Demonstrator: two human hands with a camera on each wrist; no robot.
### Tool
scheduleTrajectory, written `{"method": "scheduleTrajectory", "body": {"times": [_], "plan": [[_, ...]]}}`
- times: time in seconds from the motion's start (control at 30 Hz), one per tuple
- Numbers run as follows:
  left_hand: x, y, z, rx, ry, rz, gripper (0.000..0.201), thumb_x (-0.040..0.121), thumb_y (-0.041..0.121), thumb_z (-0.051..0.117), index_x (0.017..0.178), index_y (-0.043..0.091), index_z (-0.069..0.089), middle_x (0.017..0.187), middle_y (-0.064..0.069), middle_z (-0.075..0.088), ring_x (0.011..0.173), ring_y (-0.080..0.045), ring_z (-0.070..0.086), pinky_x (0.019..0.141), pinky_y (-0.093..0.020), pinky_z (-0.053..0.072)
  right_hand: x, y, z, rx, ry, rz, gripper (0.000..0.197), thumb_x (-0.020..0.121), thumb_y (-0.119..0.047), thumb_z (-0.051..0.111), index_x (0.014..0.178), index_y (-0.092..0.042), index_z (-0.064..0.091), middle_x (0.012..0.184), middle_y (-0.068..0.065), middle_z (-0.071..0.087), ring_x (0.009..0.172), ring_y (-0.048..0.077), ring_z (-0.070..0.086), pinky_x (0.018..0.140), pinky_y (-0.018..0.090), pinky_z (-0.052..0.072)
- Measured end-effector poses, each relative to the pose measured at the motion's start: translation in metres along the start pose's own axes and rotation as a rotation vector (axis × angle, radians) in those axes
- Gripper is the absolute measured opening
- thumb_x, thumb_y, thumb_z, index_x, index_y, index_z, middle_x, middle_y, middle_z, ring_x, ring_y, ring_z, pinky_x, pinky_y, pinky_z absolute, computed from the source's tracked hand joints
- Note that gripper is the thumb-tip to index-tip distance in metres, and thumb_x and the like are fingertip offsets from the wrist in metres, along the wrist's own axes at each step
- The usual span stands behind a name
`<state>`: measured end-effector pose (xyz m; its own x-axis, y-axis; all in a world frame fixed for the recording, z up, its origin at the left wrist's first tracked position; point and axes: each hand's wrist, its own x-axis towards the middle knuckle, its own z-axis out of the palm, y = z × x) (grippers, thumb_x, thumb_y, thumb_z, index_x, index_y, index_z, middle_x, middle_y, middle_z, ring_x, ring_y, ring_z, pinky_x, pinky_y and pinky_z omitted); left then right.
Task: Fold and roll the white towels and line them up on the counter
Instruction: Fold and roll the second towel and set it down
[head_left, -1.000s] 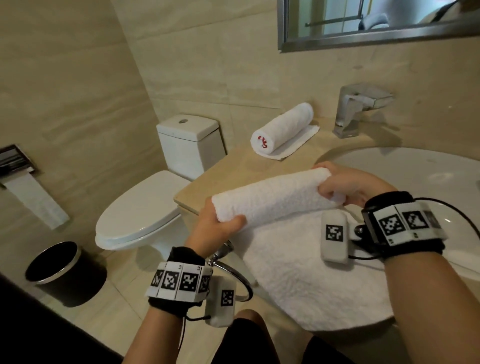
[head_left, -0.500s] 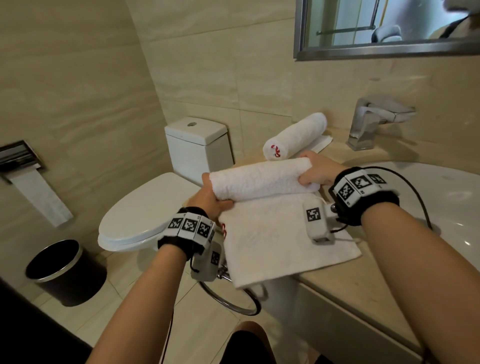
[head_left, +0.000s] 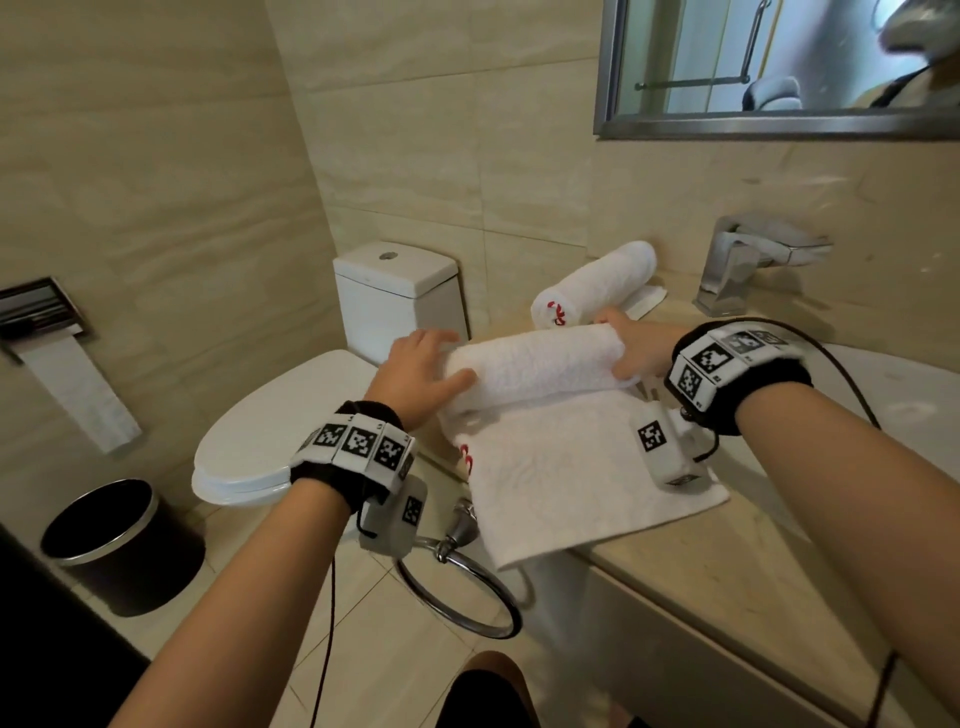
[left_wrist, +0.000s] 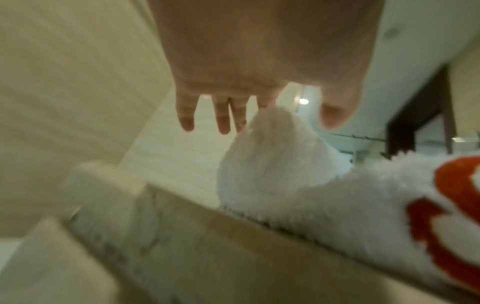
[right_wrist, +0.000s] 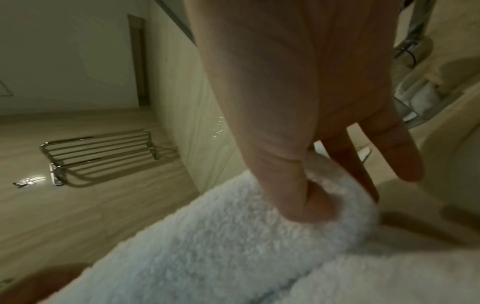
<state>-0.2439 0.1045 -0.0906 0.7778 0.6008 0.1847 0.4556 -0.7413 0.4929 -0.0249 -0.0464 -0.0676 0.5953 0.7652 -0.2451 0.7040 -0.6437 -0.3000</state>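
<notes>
White terry towel (head_left: 540, 364), half rolled, lies on the counter (head_left: 727, 566) just in front of the finished roll (head_left: 597, 283) by the faucet (head_left: 737, 270), its unrolled tail hanging over the counter edge. One hand sits at each end, likely to keep the roll even: left hand (head_left: 415, 371) spread flat against it, right hand (head_left: 631, 348) with thumb tucked under the end, fingers straight. Red embroidery shows on both towels; blur makes it unreadable.
</notes>
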Motion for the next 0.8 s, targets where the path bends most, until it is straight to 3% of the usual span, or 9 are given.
{"method": "scheduleTrajectory", "body": {"times": [0.1, 0.17, 0.23, 0.3, 0.4, 0.53, 0.6, 0.7, 0.8], "plan": [[0.002, 0.017, -0.004, 0.153, -0.055, 0.059, 0.043, 0.085, 0.030, 0.061, 0.124, 0.019, 0.046, 0.122, -0.003, 0.055, 0.105, -0.020, 0.053, 0.089, -0.032, 0.047, -0.012, 0.007, -0.008, 0.120, 0.014, 0.131, 0.079, 0.086, -0.011, 0.056, 0.147, -0.022, 0.008, 0.126, 0.020, 0.052, 0.107, 0.034, 0.057, 0.084, 0.040, 0.050], [0.005, 0.023, -0.003, 0.194, -0.103, 0.016, 0.042, 0.082, 0.030, 0.064, 0.118, 0.019, 0.044, 0.112, -0.001, 0.057, 0.094, -0.019, 0.055, 0.081, -0.032, 0.050, -0.020, 0.014, -0.009, 0.283, 0.111, 0.233, 0.056, 0.092, -0.009, 0.048, 0.143, -0.005, 0.026, 0.115, 0.022, 0.056, 0.093, 0.030, 0.057, 0.075, 0.037, 0.051], [0.008, 0.029, -0.001, 0.270, -0.119, -0.013, 0.047, 0.080, 0.031, 0.065, 0.117, 0.019, 0.039, 0.102, -0.002, 0.058, 0.087, -0.021, 0.057, 0.074, -0.032, 0.050, -0.029, 0.015, -0.004, 0.372, 0.130, 0.284, 0.019, 0.093, -0.007, 0.044, 0.104, 0.004, 0.055, 0.101, 0.023, 0.058, 0.078, 0.029, 0.054, 0.072, 0.037, 0.052], [0.009, 0.035, 0.001, 0.322, -0.126, -0.035, 0.049, 0.079, 0.032, 0.065, 0.116, 0.017, 0.036, 0.093, -0.001, 0.057, 0.082, -0.022, 0.058, 0.069, -0.031, 0.047, -0.036, 0.013, 0.007, 0.394, 0.022, 0.302, 0.014, 0.091, -0.010, 0.049, 0.082, -0.001, 0.055, 0.089, 0.018, 0.060, 0.071, 0.028, 0.057, 0.069, 0.037, 0.051], [0.009, 0.037, 0.005, 0.286, -0.134, -0.070, 0.054, 0.076, 0.031, 0.068, 0.115, 0.016, 0.034, 0.092, 0.000, 0.053, 0.084, -0.021, 0.055, 0.073, -0.033, 0.047, -0.037, 0.008, 0.017, 0.290, 0.014, 0.277, 0.018, 0.089, -0.019, 0.054, 0.095, -0.002, 0.057, 0.100, 0.017, 0.063, 0.091, 0.031, 0.062, 0.075, 0.036, 0.049], [0.008, 0.032, 0.008, 0.234, -0.104, -0.075, 0.064, 0.068, 0.029, 0.075, 0.118, 0.020, 0.036, 0.104, 0.000, 0.051, 0.097, -0.020, 0.049, 0.083, -0.037, 0.048, -0.033, 0.002, 0.023, 0.289, 0.053, 0.247, 0.037, 0.089, -0.029, 0.058, 0.116, -0.005, 0.055, 0.111, 0.015, 0.062, 0.090, 0.025, 0.055, 0.074, 0.029, 0.042], [0.008, 0.032, 0.009, 0.224, -0.099, -0.073, 0.066, 0.068, 0.029, 0.076, 0.120, 0.020, 0.036, 0.106, -0.001, 0.051, 0.097, -0.019, 0.047, 0.083, -0.036, 0.047, -0.028, -0.001, 0.025, 0.306, 0.063, 0.237, 0.034, 0.090, -0.034, 0.057, 0.110, -0.007, 0.055, 0.101, 0.013, 0.062, 0.086, 0.025, 0.057, 0.072, 0.029, 0.045], [0.009, 0.032, 0.008, 0.204, -0.101, -0.082, 0.065, 0.070, 0.029, 0.075, 0.122, 0.019, 0.036, 0.112, -0.004, 0.052, 0.103, -0.022, 0.048, 0.087, -0.039, 0.047, -0.021, -0.001, 0.025, 0.352, 0.106, 0.271, 0.023, 0.089, -0.028, 0.058, 0.083, -0.007, 0.052, 0.069, 0.007, 0.051, 0.060, 0.019, 0.048, 0.052, 0.026, 0.037], [0.009, 0.032, 0.007, 0.185, -0.113, -0.081, 0.065, 0.072, 0.027, 0.074, 0.123, 0.018, 0.036, 0.114, -0.005, 0.051, 0.106, -0.023, 0.049, 0.090, -0.039, 0.047, -0.019, -0.001, 0.028, 0.397, 0.116, 0.278, 0.019, 0.087, -0.021, 0.060, 0.090, -0.003, 0.056, 0.088, 0.013, 0.059, 0.081, 0.026, 0.059, 0.069, 0.031, 0.047]]}}
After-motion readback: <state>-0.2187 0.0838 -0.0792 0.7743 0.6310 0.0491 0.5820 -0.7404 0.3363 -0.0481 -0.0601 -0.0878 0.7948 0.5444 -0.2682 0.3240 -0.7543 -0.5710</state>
